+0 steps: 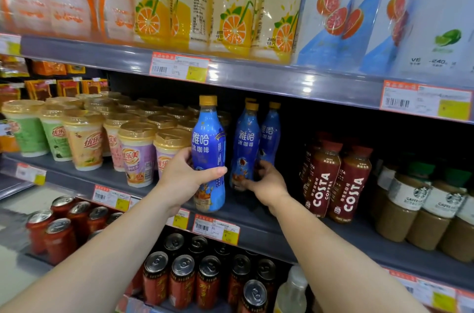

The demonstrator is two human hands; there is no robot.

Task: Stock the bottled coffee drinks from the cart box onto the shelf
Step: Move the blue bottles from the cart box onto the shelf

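Two hands work at the middle shelf point(256, 225). The left hand point(183, 179) grips a blue coffee bottle point(209, 153) around its lower half, thumb across the front and fingers curled behind; the bottle stands upright at the shelf's front edge, though whether its base rests on the shelf cannot be told. Its label reads "雅哈 冰咖啡" in white, and its cap is yellow.

Just right of that grip, the right hand point(266, 181) reaches deeper into the shelf, with fingers curled against the lower part of the shelved blue bottles point(246, 148). These carry the same "雅哈 冰咖啡" label and yellow caps. Which of these bottles the fingers actually hold cannot be told. Both forearms extend up from the lower edge of the view.

Left of the held bottle, and close beside it, stand rows of lidded milk-tea cups point(138, 153) marked "优乐美", with gold lids. Well right of the right hand stand dark red "COSTA COFFEE" bottles point(336, 184), and beyond them Starbucks bottles point(410, 210) with pale labels. A dark gap lies between the blue bottles and the red ones.

Above the grip, the upper shelf carries yellow orange-drink bottles point(230, 4) marked "果粒", with white and blue bottles point(359, 17) further right. Below the grip, red cans point(182, 279) stand in rows. Orange-edged price tags point(179, 66) line the shelf rails.
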